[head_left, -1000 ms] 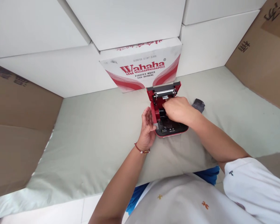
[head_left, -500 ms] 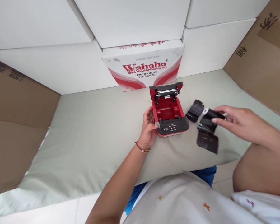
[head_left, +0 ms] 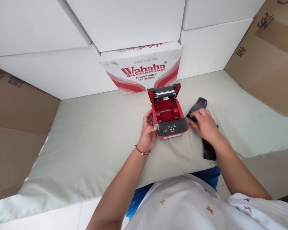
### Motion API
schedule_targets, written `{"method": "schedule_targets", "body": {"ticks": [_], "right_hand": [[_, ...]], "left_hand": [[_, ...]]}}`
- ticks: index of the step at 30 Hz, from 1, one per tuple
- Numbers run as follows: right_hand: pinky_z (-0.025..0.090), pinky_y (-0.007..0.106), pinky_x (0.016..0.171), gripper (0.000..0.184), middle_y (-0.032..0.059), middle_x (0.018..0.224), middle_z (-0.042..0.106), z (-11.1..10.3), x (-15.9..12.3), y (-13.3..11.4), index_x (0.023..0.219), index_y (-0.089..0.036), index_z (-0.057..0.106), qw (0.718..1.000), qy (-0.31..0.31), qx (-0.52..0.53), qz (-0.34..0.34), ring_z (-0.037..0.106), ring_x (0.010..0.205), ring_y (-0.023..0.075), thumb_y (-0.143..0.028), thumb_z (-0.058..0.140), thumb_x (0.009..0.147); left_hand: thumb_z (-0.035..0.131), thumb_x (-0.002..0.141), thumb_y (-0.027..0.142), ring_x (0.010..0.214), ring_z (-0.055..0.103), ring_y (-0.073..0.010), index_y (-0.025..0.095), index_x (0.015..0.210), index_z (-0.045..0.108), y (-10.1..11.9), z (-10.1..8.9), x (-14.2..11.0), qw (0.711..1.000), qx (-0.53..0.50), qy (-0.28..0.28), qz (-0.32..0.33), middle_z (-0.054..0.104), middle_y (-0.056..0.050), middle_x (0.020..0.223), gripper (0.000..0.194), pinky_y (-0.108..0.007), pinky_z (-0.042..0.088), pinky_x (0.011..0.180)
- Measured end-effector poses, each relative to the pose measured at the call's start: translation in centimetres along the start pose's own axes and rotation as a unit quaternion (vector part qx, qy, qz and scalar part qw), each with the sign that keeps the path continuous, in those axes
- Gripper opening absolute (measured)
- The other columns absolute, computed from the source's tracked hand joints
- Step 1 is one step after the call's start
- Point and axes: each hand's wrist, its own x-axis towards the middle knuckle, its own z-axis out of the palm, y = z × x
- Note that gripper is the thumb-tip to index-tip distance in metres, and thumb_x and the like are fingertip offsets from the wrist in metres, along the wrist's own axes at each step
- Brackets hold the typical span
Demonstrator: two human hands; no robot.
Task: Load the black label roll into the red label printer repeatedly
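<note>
1. Red printer (head_left: 173,124) sits on the cloth-covered counter (head_left: 98,137), in front of the Wahaha carton (head_left: 144,70); lid (head_left: 163,88) raised, bay (head_left: 168,112) exposed.
2. Left hand (head_left: 147,129) grasps the printer's left side, thumb on the grey tab (head_left: 156,127) at the front corner. Risk: printer skids or twists if this hold loosens or pushes unevenly; cloth looks soft and wrinkled, so likely poor footing.
3. Right hand (head_left: 203,124) has bent fingers at the near end of the upper dark strip (head_left: 199,104), just beside the printer's right front. Cannot tell if it pinches the strip or only rests there. Risk: strip slips or creases if the fingers catch just its edge.
4. Lower dark strip (head_left: 209,151) lies partly hidden under the right wrist, near the counter's front edge. Risk: a forearm brush drags it over.
5. Lid stands up close to the carton; contact unclear, and neither hand supports it. Risk: a bump to the printer swings it down, possibly onto fingers in the bay.
6. Roller (head_left: 165,95) under the lid is uncovered. Risk: smudges or scratches from a careless fingertip.
</note>
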Motion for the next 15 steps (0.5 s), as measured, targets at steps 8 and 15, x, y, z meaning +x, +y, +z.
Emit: {"method": "schedule_targets", "body": {"ticks": [8, 15], "right_hand": [[0.05, 0.049, 0.1, 0.039, 0.0231, 0.127, 0.065, 0.2, 2.9, 1.5, 0.133, -0.012, 0.065, 0.994, 0.001, -0.078, 0.075, 0.058, 0.119, 0.0387, -0.029, 0.063, 0.097], [0.047, 0.034, 0.065, 0.041, 0.0023, 0.077, 0.066, -7.9, 1.7, 0.6, 0.118, -0.022, 0.077, 0.986, -0.129, 0.107, 0.011, 0.059, 0.069, 0.0217, -0.053, 0.069, 0.093]], "left_hand": [[0.09, 0.069, 0.039, 0.154, 0.045, -0.0312, 0.031, 0.136, 0.067, 0.1, 0.1, -0.1, 1.0, -0.003, -0.009, 0.005, 0.059, -0.005, 0.156, 0.071, -0.047, 0.035, 0.13], [0.091, 0.067, 0.04, 0.152, 0.048, -0.0305, 0.03, 0.132, 0.068, -0.2, -0.1, -0.1, 1.0, 0.0, 0.005, 0.009, 0.06, -0.005, 0.155, 0.07, -0.044, 0.039, 0.127]]}}
